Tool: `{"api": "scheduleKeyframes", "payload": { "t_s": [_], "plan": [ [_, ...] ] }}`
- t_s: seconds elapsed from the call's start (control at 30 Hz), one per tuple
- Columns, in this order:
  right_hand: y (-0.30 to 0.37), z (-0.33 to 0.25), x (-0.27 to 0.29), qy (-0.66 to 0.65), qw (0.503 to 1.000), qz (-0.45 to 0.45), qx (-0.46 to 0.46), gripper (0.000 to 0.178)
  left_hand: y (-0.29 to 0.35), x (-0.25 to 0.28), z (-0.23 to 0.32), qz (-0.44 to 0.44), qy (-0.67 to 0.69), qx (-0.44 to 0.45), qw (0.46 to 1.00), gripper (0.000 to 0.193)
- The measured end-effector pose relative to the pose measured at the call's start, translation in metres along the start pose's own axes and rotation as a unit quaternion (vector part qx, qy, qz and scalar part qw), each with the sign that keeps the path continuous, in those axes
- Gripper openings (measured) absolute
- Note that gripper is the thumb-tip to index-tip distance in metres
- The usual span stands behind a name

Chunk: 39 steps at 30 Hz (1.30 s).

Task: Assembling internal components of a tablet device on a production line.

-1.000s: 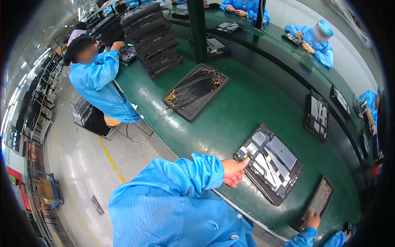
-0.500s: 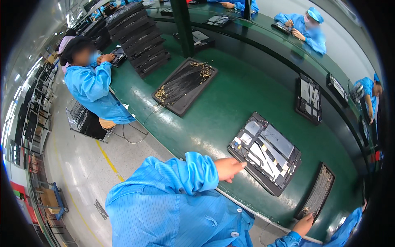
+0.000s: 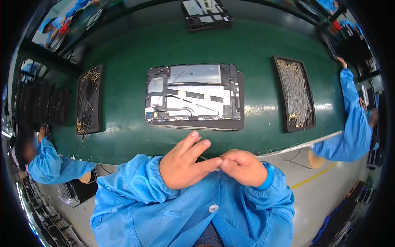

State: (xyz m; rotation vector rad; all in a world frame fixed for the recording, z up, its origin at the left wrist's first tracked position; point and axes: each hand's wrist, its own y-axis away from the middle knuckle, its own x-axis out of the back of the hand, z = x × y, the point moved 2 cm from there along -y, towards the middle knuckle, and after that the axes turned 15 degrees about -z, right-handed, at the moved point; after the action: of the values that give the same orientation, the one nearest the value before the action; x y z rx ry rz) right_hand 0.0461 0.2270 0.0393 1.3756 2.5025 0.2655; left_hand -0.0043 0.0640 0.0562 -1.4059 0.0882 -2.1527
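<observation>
In front of my chest my two hands meet at the fingertips. My right hand (image 3: 246, 168) is closed in a pinch on a thin cable, mostly hidden by the fingers. My left hand (image 3: 185, 162) has its index finger against the right fingertips, closed on the same cable as far as I can make out; its other fingers stick out. A bit of pale strand shows between its fingers. Just beyond lies an opened laptop base (image 3: 197, 92), its silver and white inner parts facing up, on a dark foam pad (image 3: 242, 99).
On the green table (image 3: 127, 136), a black tray (image 3: 314, 119) of grey cables with gold ends lies right, another tray (image 3: 98, 119) of black cables left. A second opened device (image 3: 207, 18) stands at the back. Co-workers sit left and right; stacked black trays (image 3: 43, 103) stand far left.
My view has swung right to face the table squarely. My right hand has left the tray of grey cables and come to my chest; my left hand has left the laptop base to meet it.
</observation>
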Motion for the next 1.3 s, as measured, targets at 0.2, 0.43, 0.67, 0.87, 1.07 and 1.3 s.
{"api": "scheduleKeyframes", "payload": {
  "t_s": [0.2, 0.43, 0.67, 0.87, 1.07, 1.3],
  "plan": [
    [-0.009, 0.021, 0.000, -0.192, 0.979, -0.048, -0.053, 0.020, 0.004, -0.017, -0.009, -0.033, 0.072, 0.031, 0.996, 0.031],
    [-0.026, 0.003, 0.023, -0.370, 0.907, 0.202, 0.012, 0.024, -0.021, -0.019, -0.033, 0.010, -0.006, 0.112, 0.994, 0.018],
    [-0.048, 0.000, 0.037, -0.285, 0.899, 0.324, 0.079, 0.042, -0.035, -0.029, -0.054, -0.061, -0.032, 0.160, 0.985, 0.012],
    [-0.063, 0.004, 0.042, -0.035, 0.868, 0.438, 0.231, 0.034, -0.038, -0.029, -0.063, -0.085, -0.015, 0.175, 0.981, 0.007],
    [-0.073, 0.013, 0.038, 0.037, 0.863, 0.432, 0.260, 0.027, -0.039, -0.029, -0.065, -0.093, 0.001, 0.170, 0.981, 0.007],
    [-0.078, 0.020, 0.037, 0.128, 0.842, 0.434, 0.293, 0.022, -0.040, -0.027, -0.065, -0.116, -0.020, 0.158, 0.980, 0.008]
  ]
}}
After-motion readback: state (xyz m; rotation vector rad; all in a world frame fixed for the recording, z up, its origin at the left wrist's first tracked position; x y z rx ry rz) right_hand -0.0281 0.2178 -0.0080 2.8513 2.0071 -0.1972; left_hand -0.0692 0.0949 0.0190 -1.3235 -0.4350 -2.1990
